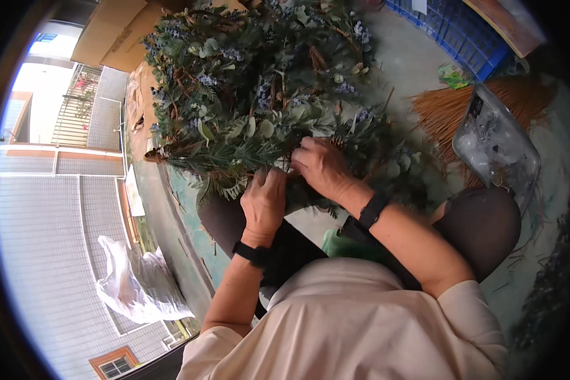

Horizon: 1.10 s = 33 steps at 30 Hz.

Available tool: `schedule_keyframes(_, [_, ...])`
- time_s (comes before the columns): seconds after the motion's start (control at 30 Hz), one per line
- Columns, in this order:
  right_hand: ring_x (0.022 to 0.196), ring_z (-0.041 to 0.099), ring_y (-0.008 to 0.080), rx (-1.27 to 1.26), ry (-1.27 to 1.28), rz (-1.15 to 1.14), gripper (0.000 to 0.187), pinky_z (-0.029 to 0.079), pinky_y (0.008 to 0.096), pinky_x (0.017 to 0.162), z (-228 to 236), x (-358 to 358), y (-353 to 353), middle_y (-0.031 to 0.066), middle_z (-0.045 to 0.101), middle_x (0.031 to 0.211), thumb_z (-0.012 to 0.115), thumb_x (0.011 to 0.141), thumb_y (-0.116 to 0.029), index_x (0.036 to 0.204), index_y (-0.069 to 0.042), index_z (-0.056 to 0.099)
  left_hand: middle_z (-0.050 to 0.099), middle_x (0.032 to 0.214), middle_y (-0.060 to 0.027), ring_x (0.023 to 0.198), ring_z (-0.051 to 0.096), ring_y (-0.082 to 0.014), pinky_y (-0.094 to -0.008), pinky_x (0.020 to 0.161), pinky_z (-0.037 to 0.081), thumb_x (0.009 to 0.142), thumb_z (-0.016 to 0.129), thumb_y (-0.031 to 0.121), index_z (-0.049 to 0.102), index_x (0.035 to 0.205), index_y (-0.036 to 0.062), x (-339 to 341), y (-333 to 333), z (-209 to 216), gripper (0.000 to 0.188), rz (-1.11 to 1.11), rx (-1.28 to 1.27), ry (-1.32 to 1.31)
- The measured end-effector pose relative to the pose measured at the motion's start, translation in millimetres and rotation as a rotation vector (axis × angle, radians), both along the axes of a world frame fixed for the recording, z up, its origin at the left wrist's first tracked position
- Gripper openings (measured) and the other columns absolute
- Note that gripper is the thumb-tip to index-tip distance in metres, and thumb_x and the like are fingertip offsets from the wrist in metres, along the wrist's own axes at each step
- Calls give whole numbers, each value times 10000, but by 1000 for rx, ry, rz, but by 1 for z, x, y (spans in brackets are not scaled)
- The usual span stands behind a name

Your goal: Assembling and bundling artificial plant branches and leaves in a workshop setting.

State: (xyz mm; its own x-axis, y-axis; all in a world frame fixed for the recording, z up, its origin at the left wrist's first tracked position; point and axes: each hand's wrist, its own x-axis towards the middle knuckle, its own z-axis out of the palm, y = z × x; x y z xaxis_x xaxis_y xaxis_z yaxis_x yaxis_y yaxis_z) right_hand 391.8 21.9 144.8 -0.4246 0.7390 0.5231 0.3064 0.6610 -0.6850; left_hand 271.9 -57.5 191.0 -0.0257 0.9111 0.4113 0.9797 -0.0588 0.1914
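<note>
Over my knees lies a thick greenery garland [234, 155] with pine-like sprigs, rounded leaves, brown cones and twigs. My left hand [264, 201] is closed at its near edge, fingers pinched on a thin stem. Just to the right and slightly farther off, my right hand [324, 168] has its fingers curled into the leaves beside a pine cone [337, 142]. What lies between the right fingertips is hidden, though they press on the garland. Beyond my hands a large heap of similar greenery [259, 57] carries blue berry clusters [207, 80].
To the right stand a straw broom [437, 111] and a clear-lined dustpan [497, 136] with plastic scraps. A blue crate [453, 31] is at the far right. Cardboard boxes [123, 38] rise at the far left. A white plastic bag [136, 285] sits at the left.
</note>
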Motion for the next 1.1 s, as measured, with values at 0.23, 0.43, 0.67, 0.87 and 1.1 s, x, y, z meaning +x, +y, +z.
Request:
schedule_keyframes(0.23, [751,474,291,-37,67,19,73,406,378,645,-9,-3,-16,116,465,740,528,645,-77,698,-54,483,507,681,-98,590,527,-288,-374,482,419,751,564,81,519,746,81,-5,-10,-10,46,-74,-31,-6])
schedule_keyframes(0.43, [776,506,322,-220,172,15,87,418,384,663,-15,-11,-15,134,494,760,538,702,-61,752,-36,473,597,843,-124,672,572,-307,-335,572,464,769,518,-7,496,832,35,1,4,-17,79,-222,23,-459])
schedule_keyframes(0.67, [753,551,309,-268,168,-6,111,433,367,634,-21,-11,-9,123,560,787,532,750,-94,824,-12,542,559,703,-133,565,532,-291,-320,514,424,789,530,13,484,787,29,-2,23,-34,49,-137,60,-681])
schedule_keyframes(0.87, [758,561,287,-343,136,31,129,438,340,652,-19,-9,-5,116,572,787,538,764,-123,818,-8,554,549,679,-128,619,545,-300,-347,549,434,765,531,-3,499,760,28,-11,25,-56,45,-180,151,-549])
schedule_keyframes(1.1, [742,547,288,-295,251,-3,79,435,339,647,-19,-6,-6,106,555,776,553,741,-80,786,-17,567,555,654,-121,592,554,-302,-364,531,439,815,483,51,502,829,40,0,23,-33,27,-141,5,-648])
